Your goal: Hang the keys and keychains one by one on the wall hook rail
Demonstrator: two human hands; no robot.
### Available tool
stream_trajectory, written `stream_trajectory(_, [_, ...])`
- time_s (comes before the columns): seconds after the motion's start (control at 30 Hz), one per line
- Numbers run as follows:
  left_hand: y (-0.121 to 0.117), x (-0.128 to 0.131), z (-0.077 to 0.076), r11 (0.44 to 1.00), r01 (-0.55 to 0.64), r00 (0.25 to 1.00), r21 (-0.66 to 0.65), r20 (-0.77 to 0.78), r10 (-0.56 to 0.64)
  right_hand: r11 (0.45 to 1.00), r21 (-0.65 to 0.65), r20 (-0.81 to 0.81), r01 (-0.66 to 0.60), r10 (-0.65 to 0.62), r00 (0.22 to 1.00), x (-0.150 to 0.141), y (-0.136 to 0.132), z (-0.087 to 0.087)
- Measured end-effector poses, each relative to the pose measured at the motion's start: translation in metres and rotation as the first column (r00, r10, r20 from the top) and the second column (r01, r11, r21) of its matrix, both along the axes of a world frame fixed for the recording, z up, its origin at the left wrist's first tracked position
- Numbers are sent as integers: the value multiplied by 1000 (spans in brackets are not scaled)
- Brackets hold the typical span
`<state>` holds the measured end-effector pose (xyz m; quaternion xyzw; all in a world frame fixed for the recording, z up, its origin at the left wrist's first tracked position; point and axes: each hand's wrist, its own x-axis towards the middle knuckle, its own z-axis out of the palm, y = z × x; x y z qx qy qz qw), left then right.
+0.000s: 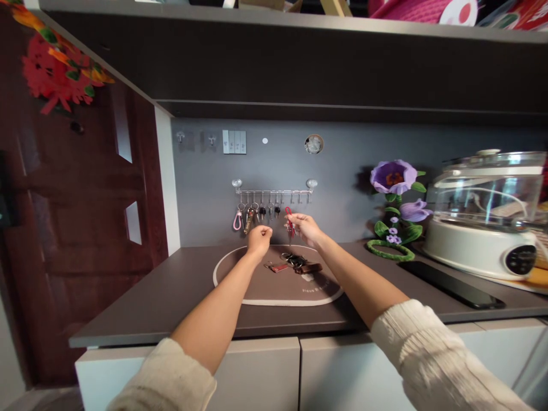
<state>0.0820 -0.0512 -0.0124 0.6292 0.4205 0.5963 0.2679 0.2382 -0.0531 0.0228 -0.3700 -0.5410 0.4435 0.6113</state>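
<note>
A metal hook rail (274,192) is fixed to the grey wall, with several key sets hanging from it, one on a pink loop (237,220). My right hand (305,228) is raised just below the rail, fingers pinched on a red key strap (289,220) that hangs from or near a hook. My left hand (259,239) is curled into a loose fist just left of it; whether it holds anything is hidden. Below both hands, more keys (293,260) with a brown fob (309,268) and a reddish tag (278,267) lie on an oval brown mat (257,285).
The dark counter (162,302) carries a purple crocheted flower (394,200), a black flat slab (454,285) and a glass-lidded cooker (483,220) at right. A dark red door (77,240) stands left. An overhead shelf (299,57) hangs above. White cabinet fronts (257,365) sit below.
</note>
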Motion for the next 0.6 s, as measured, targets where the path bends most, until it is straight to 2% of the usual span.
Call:
stream_trajectory(0.13, [2, -1, -4, 997, -49, 979, 59, -196, 60, 999, -15, -9, 33, -34, 999, 2, 14, 16])
stream_trajectory(0.3, [1, -3, -8, 985, -109, 901, 132, -405, 154, 997, -37, -25, 68, -69, 997, -4, 25, 32])
stream_trajectory(0.43, [1, -5, -9, 981, -135, 877, 138, -444, 183, 995, -56, -13, 77, -78, 997, -11, 31, 37])
stream_trajectory(0.6, [2, -6, -9, 984, -140, 884, 113, -432, 176, 991, -72, -6, 111, -111, 994, -16, 41, 38])
